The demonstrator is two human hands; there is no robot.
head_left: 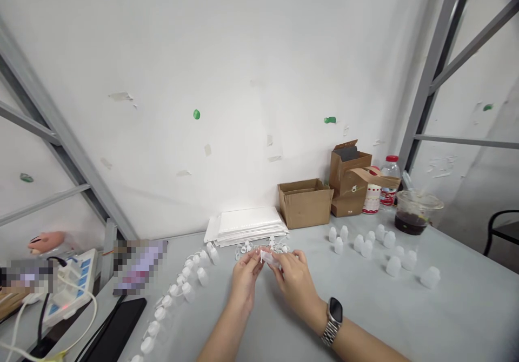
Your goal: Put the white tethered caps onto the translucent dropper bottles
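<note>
At the table's middle, my right hand (298, 283) grips a small translucent plastic bottle (271, 259), held tilted. My left hand (244, 275) pinches a small white cap (262, 254) at the bottle's left end; whether it is seated on the neck cannot be made out. Just behind my fingers lie several white caps with loops (244, 247), partly hidden by my hands. A curved row of capped white bottles (173, 290) runs along the left. Over on the right stand several translucent bottles without caps (393, 266).
Against the wall lie a stack of white sheets (249, 225), an open cardboard box (308, 208) and a brown paper bag (348, 183). A red-capped bottle (390, 183) and a bowl of dark liquid (413, 219) stand right. A black device (115, 332) and a power strip (73, 292) lie left.
</note>
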